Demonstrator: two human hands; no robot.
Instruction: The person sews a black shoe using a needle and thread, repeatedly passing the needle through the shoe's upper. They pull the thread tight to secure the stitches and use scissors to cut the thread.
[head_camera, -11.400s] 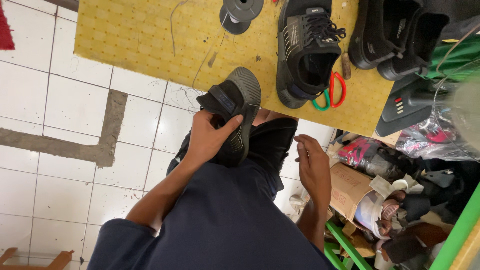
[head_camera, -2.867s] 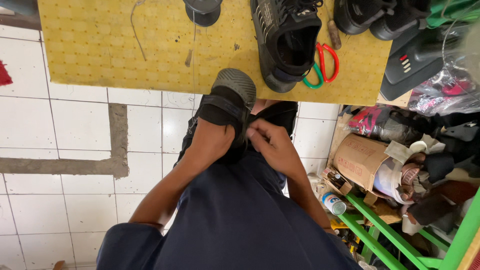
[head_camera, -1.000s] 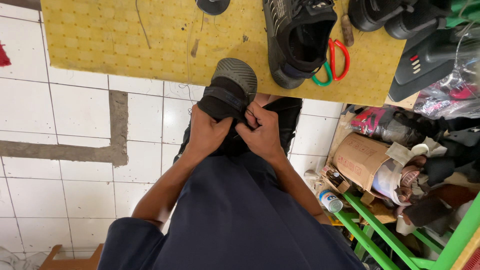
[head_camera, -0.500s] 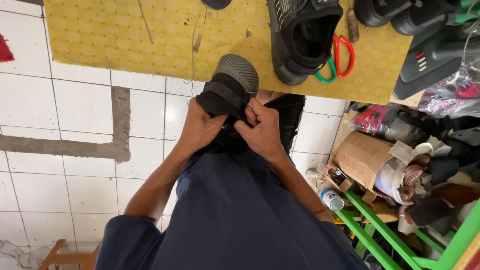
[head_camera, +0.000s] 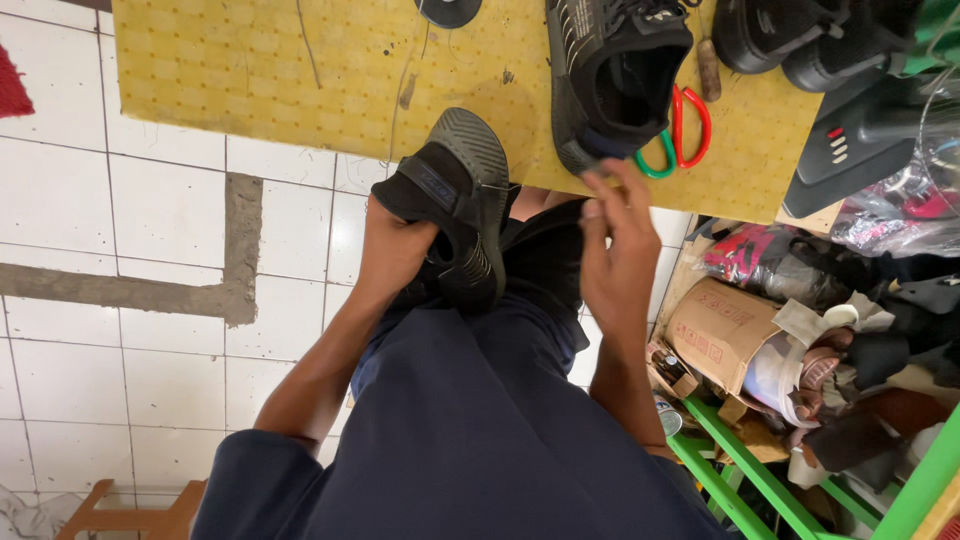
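Black shoe rests sole-up on the person's lap, just short of the yellow table. Left hand is closed around its heel end, steadying it. Right hand is raised clear of the shoe, fingertips pinched together; whether they hold anything is too fine to tell. Judged step: hand work along the shoe's edge. The next move calls for a firm left-hand grip.

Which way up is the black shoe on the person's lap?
Sole up: the black shoe shows its ridged grey tread, gripped by the left hand.
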